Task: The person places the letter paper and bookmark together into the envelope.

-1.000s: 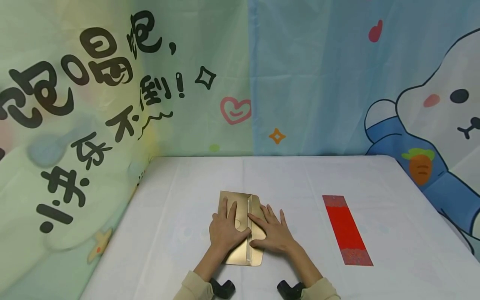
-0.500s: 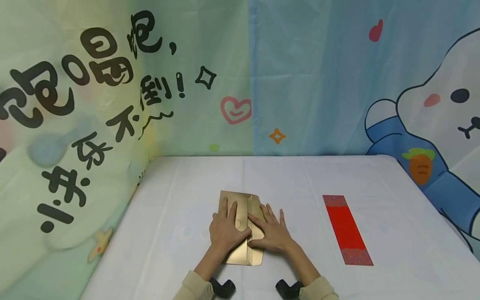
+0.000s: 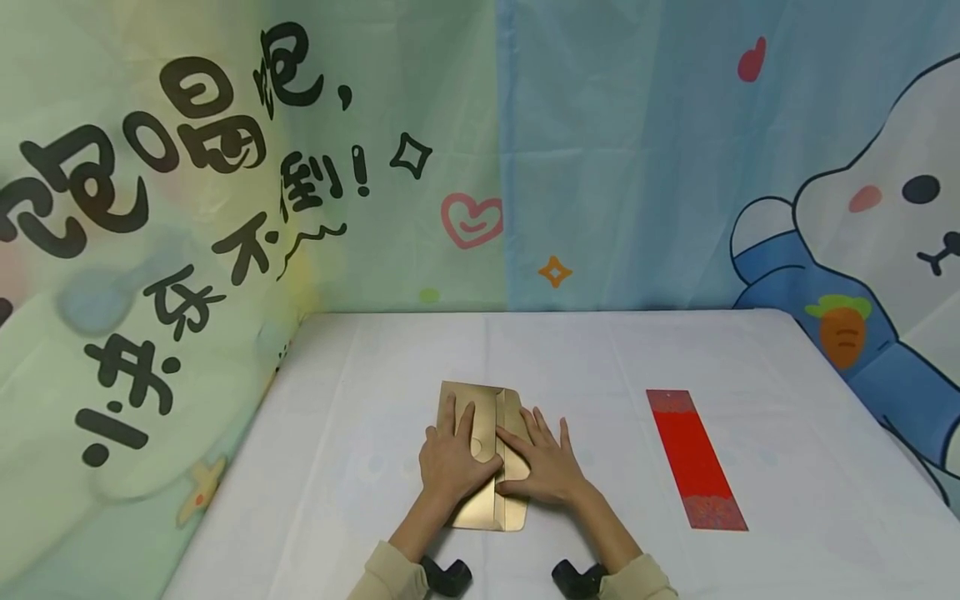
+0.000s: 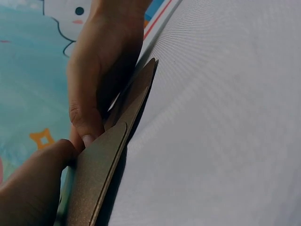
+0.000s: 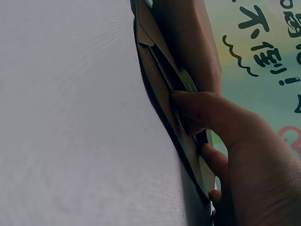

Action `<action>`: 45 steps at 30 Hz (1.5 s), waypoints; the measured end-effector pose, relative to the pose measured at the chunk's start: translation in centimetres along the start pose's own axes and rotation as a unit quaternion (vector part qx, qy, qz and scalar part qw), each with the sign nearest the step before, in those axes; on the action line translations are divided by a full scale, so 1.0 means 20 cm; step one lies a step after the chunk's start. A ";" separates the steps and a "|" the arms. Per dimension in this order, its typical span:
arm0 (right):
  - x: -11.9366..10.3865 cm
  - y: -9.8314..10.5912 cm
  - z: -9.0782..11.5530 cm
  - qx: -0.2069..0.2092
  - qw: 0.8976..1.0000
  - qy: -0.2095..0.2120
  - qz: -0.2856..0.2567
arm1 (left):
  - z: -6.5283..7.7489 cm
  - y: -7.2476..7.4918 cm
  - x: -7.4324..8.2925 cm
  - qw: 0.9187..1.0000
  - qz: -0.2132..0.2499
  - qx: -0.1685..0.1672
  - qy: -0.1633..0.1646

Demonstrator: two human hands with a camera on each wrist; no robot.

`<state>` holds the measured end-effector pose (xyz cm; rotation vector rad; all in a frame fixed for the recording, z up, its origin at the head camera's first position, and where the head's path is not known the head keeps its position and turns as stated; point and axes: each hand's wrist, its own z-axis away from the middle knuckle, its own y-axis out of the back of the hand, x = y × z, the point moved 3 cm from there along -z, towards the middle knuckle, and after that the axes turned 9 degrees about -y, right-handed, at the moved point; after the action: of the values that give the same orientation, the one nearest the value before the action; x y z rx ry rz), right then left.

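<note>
Gold envelope: it lies in front of you near the middle of the white tabletop [image 3: 337, 467], long side running away from you; the gold envelope [image 3: 484, 427] has its flap [image 3: 513, 517] folded out to the right.
Left hand: you have your left hand [image 3: 452, 467] laid over the envelope's left part, fingers straight and pointing away from you, thumb reaching toward the crease [image 3: 500, 407].
Right hand: your right hand [image 3: 551, 473] has its fingers outstretched and spread over the flap side; index and thumb tips reach the crease, while the little finger extends over the tabletop. In the right wrist view your thumb touches the envelope's edge.
Since a second ago: your right hand has shifted very slightly left, toward the left one, and the pale glint along the crease has thinned to narrow lines; your left hand keeps its place. Against half a second ago, little differs.
Red strip: a flat red strip [image 3: 696, 458] with darker patterned ends lies well apart, to the right of your right hand, where it was before.
Cuffs: beige sleeves [image 3: 390, 573] end at your forearms, with black devices [image 3: 447, 577] beside them.
Backdrop: printed cloth [image 3: 577, 150] with lettering and a carrot print [image 3: 842, 337] stands behind.
</note>
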<state>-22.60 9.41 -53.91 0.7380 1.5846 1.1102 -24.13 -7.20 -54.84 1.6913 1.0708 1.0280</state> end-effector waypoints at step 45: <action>0.91 0.33 0.43 0.196 0.954 -0.224 -0.025 | 0.00 -0.01 -0.01 1.000 0.005 0.001 -0.003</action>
<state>-20.16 30.34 -55.47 1.1178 1.4258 0.5356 -24.16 -7.37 -55.00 1.7013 1.0611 1.0286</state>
